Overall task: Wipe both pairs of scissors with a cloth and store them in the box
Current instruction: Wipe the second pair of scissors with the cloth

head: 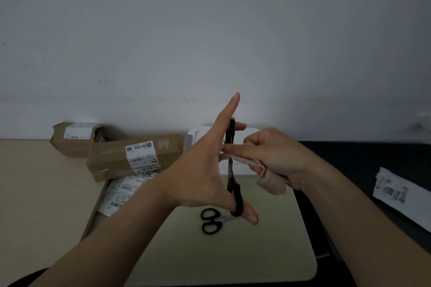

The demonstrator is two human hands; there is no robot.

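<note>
Now: your left hand (203, 170) holds first scissors (237, 200); right hand (277, 158) pinches cloth (271, 184) on blade.
Pending: second scissors (211, 221), then both into box (196, 137).

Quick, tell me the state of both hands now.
Left hand: holding the raised scissors, thumb through a handle loop.
Right hand: pinching the cloth against their blades.

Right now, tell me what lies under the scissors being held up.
Under the held scissors lies the second pair, black handles on the beige mat. The thumb of the left hand covers most of its blades.
</note>
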